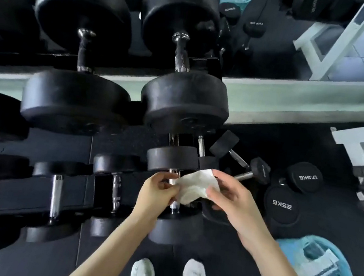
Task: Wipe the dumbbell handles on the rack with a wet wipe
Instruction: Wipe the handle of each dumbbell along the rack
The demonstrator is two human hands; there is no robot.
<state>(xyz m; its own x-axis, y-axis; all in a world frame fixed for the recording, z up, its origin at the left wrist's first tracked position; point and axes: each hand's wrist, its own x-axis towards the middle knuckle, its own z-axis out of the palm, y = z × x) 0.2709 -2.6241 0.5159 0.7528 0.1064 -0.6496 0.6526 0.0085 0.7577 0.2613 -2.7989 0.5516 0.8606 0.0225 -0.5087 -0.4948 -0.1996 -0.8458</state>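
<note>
Dumbbell handle (175, 204), rightmost on the rack's (19, 190) near tier, shows just behind the wet wipe (194, 185) in the head view. The left hand (158, 187) and right hand (230, 197) each have their grip clamped on a wipe edge, spreading it. Wrapping it fully round the bar, then sliding end to end, should clean best.

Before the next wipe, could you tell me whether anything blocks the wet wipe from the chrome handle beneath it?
Nothing visible: the left hand and right hand hold the wet wipe directly over the handle.
</note>
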